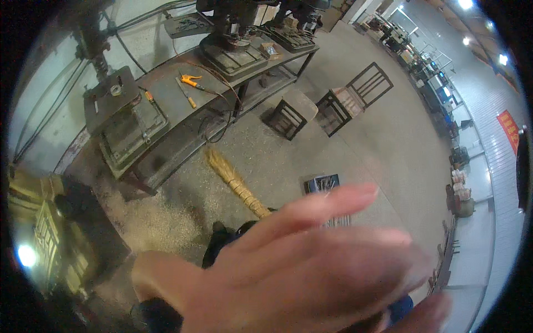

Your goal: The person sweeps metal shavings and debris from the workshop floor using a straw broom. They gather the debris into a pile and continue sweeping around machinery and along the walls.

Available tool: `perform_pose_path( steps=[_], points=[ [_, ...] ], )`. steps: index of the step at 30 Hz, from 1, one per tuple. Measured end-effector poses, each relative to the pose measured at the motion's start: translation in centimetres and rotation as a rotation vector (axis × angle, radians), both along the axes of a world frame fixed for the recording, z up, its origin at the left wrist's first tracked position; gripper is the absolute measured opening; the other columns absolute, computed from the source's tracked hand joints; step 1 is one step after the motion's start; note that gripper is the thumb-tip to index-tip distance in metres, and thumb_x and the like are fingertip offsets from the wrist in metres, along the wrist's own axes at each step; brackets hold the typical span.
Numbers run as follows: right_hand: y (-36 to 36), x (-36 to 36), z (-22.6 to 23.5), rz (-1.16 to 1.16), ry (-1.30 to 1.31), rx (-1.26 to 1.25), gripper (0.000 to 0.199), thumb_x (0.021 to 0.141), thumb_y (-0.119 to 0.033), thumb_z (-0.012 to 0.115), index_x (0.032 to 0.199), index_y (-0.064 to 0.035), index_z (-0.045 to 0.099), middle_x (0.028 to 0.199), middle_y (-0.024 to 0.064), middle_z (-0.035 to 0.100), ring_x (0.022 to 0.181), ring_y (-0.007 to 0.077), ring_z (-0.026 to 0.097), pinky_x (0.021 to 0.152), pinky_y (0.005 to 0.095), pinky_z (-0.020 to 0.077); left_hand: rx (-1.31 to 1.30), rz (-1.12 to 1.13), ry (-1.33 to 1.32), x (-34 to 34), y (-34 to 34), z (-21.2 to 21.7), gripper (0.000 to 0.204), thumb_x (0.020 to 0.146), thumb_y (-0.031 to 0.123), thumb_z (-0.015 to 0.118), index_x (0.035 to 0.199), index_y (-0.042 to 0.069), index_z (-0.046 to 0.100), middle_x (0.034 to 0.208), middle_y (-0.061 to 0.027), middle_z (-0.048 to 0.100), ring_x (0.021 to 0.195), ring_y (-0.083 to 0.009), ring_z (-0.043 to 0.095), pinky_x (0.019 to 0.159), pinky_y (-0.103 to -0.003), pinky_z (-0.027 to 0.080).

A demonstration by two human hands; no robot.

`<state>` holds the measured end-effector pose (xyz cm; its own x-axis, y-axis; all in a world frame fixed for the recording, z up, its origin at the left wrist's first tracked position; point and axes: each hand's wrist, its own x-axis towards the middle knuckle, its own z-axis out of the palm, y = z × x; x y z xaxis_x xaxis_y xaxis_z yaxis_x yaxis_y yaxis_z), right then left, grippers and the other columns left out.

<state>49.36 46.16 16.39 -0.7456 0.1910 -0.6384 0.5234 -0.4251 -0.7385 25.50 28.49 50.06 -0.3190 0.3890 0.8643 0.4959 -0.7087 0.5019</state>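
Note:
Very close and blurred, my left hand [311, 266] fills the lower middle, fingers stretched toward the right and one finger apart from the rest. Nothing shows in its grasp. At the lower right edge are blurred fingertips [436, 311], seemingly of my right hand; the rest of that hand is hidden. Beyond my left hand, a straw broom [236, 186] points away to the upper left. Its near end goes out of sight behind the hand, so I cannot tell what supports it. A blue box of metal pieces [323, 183] is partly covered by the fingers.
A metal workbench [172, 108] with drill presses [233, 53] runs along the left wall. On it lie an orange air blow gun [191, 81] and a yellow-handled tool [187, 93]. Shavings [161, 225] litter the floor. Wooden chairs [341, 105] stand beyond; machinery [427, 72] lines the far right.

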Motion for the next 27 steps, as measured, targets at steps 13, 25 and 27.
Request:
perform_pose_path(
  steps=[13,25,27],
  points=[
    [21.5,-21.9,9.3,0.1,0.115,0.674,0.08,0.062,0.002,0.049,0.135,-0.0158,0.021,0.112,0.01,0.049,0.078,0.0165,0.053,0.062,0.0284,0.0457,-0.445,0.599,0.213,-12.6,8.4,-8.4,0.016,0.072,-0.002,0.052,0.086,0.003,0.056,0.073,-0.012,0.06,0.07,-0.0247,0.059,0.075,-0.041,0.047],
    [30.8,-45.5,-0.6,-0.129,0.593,-1.437,0.063,0.062,-0.017,0.055,0.122,-0.0325,0.044,0.091,0.0124,0.04,0.068,0.0197,0.046,0.056,0.0287,0.0421,-0.748,-0.489,-1.415,-15.7,29.3,-26.8,0.044,0.088,0.036,0.04,0.112,-0.001,0.043,0.092,-0.0177,0.057,0.084,-0.026,0.059,0.077,-0.04,0.048],
    [30.2,-47.0,-1.4,-0.221,0.634,-1.593,0.063,0.058,-0.015,0.056,0.118,-0.0293,0.048,0.091,0.0109,0.039,0.071,0.0166,0.046,0.059,0.0266,0.0435,-0.731,-0.544,-1.541,-16.5,31.4,-26.0,0.045,0.088,0.038,0.041,0.111,-0.001,0.043,0.091,-0.0169,0.057,0.084,-0.0254,0.059,0.077,-0.041,0.048]
  ],
)
